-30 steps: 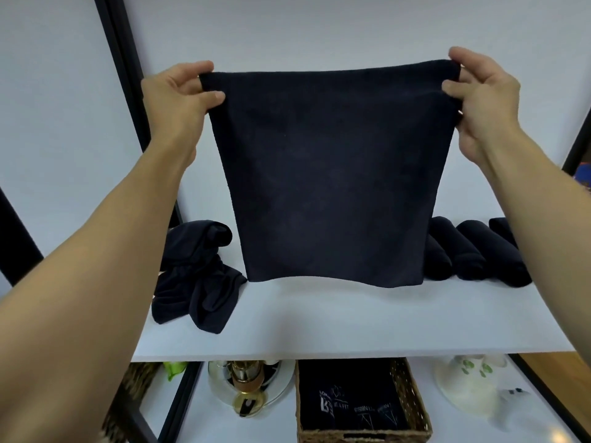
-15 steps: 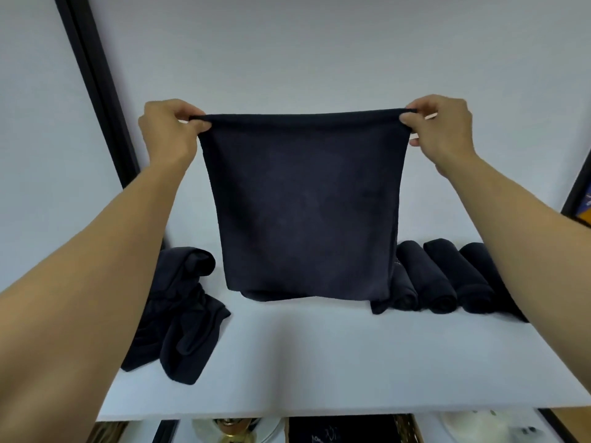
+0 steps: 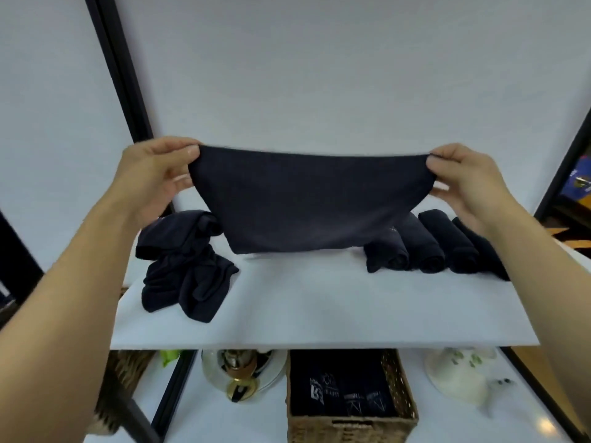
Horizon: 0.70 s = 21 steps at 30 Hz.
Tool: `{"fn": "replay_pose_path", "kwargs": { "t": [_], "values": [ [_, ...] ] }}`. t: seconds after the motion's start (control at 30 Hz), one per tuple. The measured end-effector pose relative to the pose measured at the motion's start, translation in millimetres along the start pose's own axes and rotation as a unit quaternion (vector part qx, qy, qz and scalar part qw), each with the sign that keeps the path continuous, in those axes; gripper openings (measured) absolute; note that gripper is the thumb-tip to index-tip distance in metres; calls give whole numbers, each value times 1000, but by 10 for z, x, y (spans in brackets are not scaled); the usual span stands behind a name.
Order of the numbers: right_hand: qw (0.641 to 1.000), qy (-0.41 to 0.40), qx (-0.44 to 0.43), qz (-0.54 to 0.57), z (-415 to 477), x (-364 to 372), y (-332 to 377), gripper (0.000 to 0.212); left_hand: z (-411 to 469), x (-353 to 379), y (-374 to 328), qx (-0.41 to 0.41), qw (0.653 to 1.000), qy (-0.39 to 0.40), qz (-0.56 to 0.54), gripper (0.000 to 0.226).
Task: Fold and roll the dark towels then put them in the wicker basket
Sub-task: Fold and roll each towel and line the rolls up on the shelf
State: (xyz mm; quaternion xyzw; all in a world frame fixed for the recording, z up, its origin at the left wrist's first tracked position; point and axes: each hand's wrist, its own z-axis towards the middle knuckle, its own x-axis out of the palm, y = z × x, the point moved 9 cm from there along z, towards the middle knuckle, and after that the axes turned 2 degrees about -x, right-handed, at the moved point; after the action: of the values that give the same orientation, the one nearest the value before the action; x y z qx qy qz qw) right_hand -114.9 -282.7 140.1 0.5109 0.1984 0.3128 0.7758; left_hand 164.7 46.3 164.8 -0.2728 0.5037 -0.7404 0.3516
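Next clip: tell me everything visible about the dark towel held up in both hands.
The held towel is a plain dark navy, nearly black cloth, soft and matte. It hangs spread wide, its top edge slightly sagging between the left hand and the right hand, each pinching an upper corner. It narrows downward, and its lower edge appears to meet the white shelf, between the crumpled towel pile and the rolled towels.

I log left hand [image 3: 156, 177] and right hand [image 3: 463, 180] lower than a second ago. The towel [image 3: 307, 203], free-hanging then, now has its bottom edge on the shelf [image 3: 319, 308].
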Motion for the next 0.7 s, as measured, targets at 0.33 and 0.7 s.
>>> {"fn": "replay_pose_path", "kwargs": {
  "t": [0.33,0.7],
  "values": [
    [954,128,200,-183,-774,104,-1273,3,-723,-246,1590,-213,953,9,217,15],
    [834,53,76,-543,193,382,-1871,16,413,26,2350,-212,905,-95,357,22]
  ]
}}
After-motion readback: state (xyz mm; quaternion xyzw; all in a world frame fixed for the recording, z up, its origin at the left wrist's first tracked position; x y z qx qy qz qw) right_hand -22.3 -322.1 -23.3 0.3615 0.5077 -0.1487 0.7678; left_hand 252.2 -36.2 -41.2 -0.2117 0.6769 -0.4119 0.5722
